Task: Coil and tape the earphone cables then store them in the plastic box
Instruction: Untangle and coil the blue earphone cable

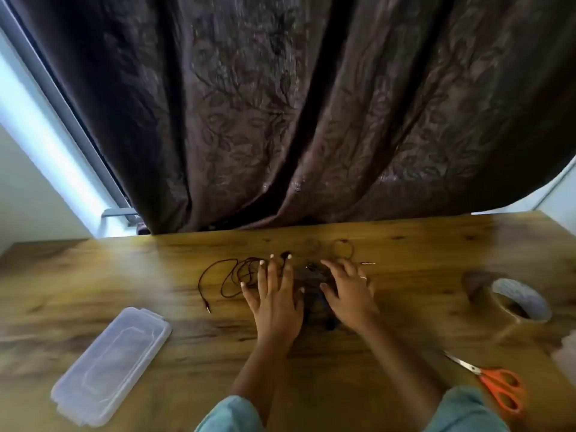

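Loose dark earphone cables lie tangled at the middle of the wooden table, with one plug end trailing toward the front left. My left hand rests flat on the cables with fingers spread. To its right, my right hand lies on a blurred dark bundle of cable, fingers slightly curled; whether it grips anything is unclear. A thinner brown cable loop sits just beyond the right hand. The clear plastic box, lid on, lies at the front left. A roll of brown tape stands at the right.
Orange-handled scissors lie at the front right, blades pointing toward the middle. A dark patterned curtain hangs right behind the table's far edge. A white blurred object shows at the right frame edge.
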A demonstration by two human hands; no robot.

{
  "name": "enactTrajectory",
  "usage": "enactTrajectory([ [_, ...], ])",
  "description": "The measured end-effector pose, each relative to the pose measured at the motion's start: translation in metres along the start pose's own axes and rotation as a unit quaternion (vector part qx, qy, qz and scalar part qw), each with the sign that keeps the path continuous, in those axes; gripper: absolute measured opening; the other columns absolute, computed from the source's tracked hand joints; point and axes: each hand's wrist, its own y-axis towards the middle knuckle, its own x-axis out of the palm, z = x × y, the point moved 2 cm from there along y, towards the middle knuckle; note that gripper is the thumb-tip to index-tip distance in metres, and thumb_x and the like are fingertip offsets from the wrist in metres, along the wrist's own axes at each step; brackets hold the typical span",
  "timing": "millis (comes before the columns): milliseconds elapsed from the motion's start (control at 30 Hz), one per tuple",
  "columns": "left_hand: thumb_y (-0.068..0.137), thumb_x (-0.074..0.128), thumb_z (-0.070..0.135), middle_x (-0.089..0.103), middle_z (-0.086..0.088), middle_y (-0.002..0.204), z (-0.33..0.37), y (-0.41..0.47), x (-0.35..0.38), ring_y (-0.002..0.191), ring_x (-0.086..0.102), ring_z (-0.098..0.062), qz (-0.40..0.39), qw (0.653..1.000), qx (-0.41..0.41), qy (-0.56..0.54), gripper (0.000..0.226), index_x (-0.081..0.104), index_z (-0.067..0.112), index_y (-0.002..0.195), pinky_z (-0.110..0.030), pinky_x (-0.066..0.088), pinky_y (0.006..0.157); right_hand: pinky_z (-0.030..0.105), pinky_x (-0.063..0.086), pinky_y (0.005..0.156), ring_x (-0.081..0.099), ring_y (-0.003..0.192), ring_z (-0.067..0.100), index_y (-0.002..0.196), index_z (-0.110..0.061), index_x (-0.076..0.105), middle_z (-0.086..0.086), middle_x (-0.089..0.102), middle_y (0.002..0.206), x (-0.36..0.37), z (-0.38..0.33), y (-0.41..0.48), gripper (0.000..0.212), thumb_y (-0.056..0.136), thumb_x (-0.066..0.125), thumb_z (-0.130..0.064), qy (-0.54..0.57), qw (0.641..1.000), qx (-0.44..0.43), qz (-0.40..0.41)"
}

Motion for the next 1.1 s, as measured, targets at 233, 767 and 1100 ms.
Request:
enactTrajectory([
  [233, 0.094, 0.017, 0.041, 0.028, -0.004, 0.152, -0.003, 0.007, 0.020, 0.145, 0.012, -0.024, 0.046, 0.998, 0.044, 0.005, 0.052, 0.026, 0.028, 0.144, -0.059, -0.004, 0.110, 0.042, 0.042, 0.089, 0.055, 0.112, 0.019, 0.118, -0.028, 0.060, -0.007, 0.060, 0.118, 0.033, 0.013, -0.013, 0.035, 0.093, 0.040, -0.044, -0.077, 0.990, -0.045, 0.112],
  [767, 0.095, 0.043, 0.038, 0.041, 0.011, 0.098, -0.019, 0.007, 0.007, 0.096, 0.039, -0.016, 0.165, 0.972, -0.005, -0.169, 0.023, 0.058, 0.021, 0.099, -0.035, 0.026, 0.086, 0.027, 0.038, 0.070, 0.051, 0.063, 0.005, 0.099, -0.026, 0.048, -0.011, 0.055, 0.071, 0.018, 0.024, -0.029, 0.015, 0.100, 0.033, -0.028, 0.170, 0.917, -0.044, 0.358],
  [1100, 0.095, 0.046, 0.044, 0.047, 0.008, 0.136, -0.042, -0.011, 0.009, 0.126, 0.039, -0.018, 0.077, 0.995, 0.057, -0.043, 0.039, 0.048, 0.033, 0.132, -0.040, 0.029, 0.103, 0.032, 0.035, 0.047, 0.041, 0.049, 0.006, 0.092, -0.033, 0.042, -0.016, 0.049, 0.058, 0.018, 0.044, -0.032, 0.010, 0.098, 0.037, -0.027, 0.421, 0.773, -0.004, 0.474],
])
